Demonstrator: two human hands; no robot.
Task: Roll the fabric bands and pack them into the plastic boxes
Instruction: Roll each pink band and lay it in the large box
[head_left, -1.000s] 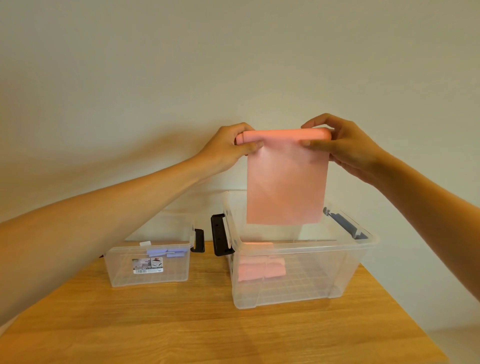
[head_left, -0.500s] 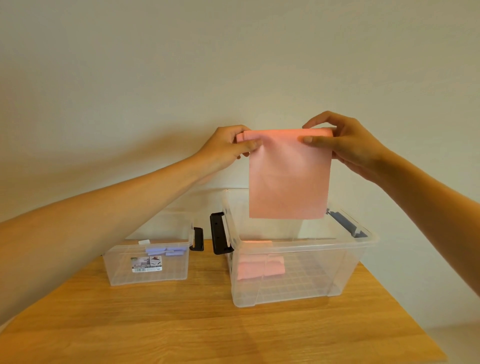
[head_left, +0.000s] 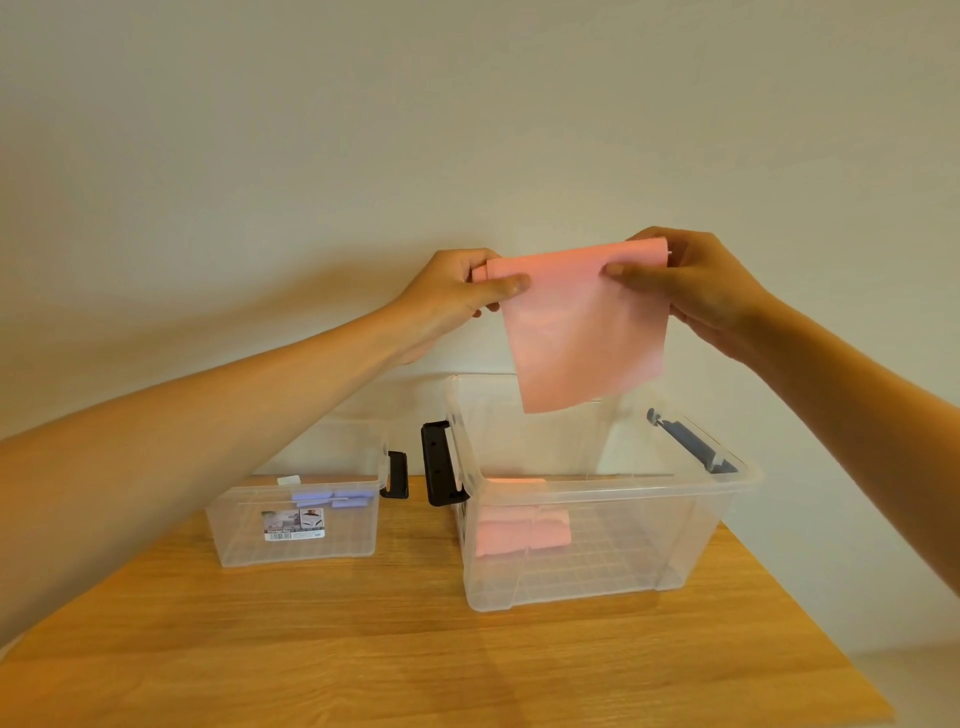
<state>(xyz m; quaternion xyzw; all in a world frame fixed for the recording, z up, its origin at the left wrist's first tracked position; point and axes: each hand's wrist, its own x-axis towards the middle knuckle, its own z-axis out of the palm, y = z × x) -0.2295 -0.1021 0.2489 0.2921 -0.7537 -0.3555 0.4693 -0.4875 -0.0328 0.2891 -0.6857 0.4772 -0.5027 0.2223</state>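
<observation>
A bare wooden table (head_left: 363, 649) fills the near ground, well below both hands. On it, under and toward the person from the fingers, stands a large clear plastic box (head_left: 597, 545) with no lid; a black handle (head_left: 439, 462) hangs on its left end and a grey-blue one (head_left: 685, 439) on its right. Inside, at the left of its floor, lie rolled pink bands (head_left: 522, 532), almost straight down from the left fingertips. To the left of this box and apart from it sits a small clear box (head_left: 296, 519) with a label (head_left: 293, 524) on its front wall and pale purple pieces (head_left: 332, 500) inside; what those are cannot be made out. Above the large box, the left hand (head_left: 452, 293) and the right hand (head_left: 696, 286) hold a pink band (head_left: 582, 332) up in the air by its top edge. Each hand is closed in a pinch, thumb in front and fingers behind, on one end of the rolled top. The right end sits a little higher than the left. The loose part hangs down flat between the hands, its lower edge slanted and just above the far rim of the large box. Behind everything is a plain pale wall (head_left: 467, 130).
</observation>
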